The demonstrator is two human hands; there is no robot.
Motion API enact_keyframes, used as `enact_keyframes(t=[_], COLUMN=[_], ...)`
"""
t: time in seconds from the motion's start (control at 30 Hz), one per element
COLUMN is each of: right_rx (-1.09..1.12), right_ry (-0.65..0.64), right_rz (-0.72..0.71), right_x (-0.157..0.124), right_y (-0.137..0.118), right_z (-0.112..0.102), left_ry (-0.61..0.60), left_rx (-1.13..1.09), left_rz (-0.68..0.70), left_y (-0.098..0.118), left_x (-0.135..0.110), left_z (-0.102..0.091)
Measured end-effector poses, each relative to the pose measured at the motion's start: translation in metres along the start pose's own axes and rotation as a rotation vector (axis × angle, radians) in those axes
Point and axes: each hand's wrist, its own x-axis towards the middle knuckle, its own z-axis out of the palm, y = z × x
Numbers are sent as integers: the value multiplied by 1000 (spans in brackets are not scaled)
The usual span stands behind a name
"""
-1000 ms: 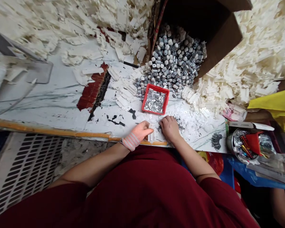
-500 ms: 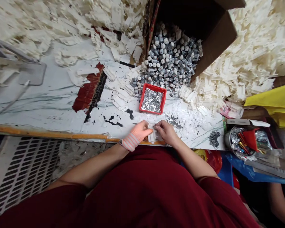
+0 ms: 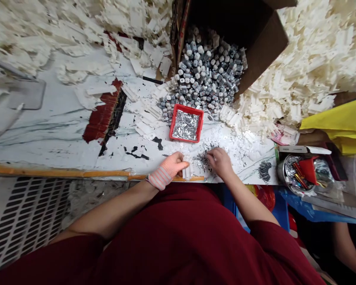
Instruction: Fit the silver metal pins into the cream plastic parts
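Note:
My left hand [image 3: 171,167], in a pinkish glove with a striped cuff, is closed on a small white plastic piece [image 3: 188,170] at the table's near edge. My bare right hand [image 3: 220,160] rests just to its right, fingers curled over a scatter of thin metal pins [image 3: 202,160] on the table. I cannot make out whether it pinches a pin. A red tray [image 3: 174,117] of shiny metal pins sits just beyond both hands.
A tipped cardboard box [image 3: 264,43] spills small grey motors [image 3: 206,79] behind the tray. Heaps of white plastic parts [image 3: 302,75] cover the back and right. A metal tin [image 3: 299,174] with a red scoop stands right. A yellow sheet [image 3: 341,122] lies far right.
My right hand has moved away from the white piece, rightward onto the loose pins. My left hand keeps hold of the piece. The view has shifted slightly left.

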Motion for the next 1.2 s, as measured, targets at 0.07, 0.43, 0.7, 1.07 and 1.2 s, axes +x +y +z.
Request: enact_keyframes(t=[0.07,0.43,0.7,1.07,1.2], right_rx=[-252,159,423,561,569], right_ry=[66,40,-46,-111,-312], right_rz=[43,4,73,168,66], right_x=[0,10,18,16,57], right_y=[23,-13,-37,-45,-20], right_z=[-7,16,4,18,-3], left_ry=[-8,-139,-3,218,138], left_rx=[-23,-232,33,441,366], left_rz=[-4,45,114,303,244], left_y=[-6,-1,1,4,8], left_x=[5,12,11,-1,1], left_z=[-1,7,4,4,4])
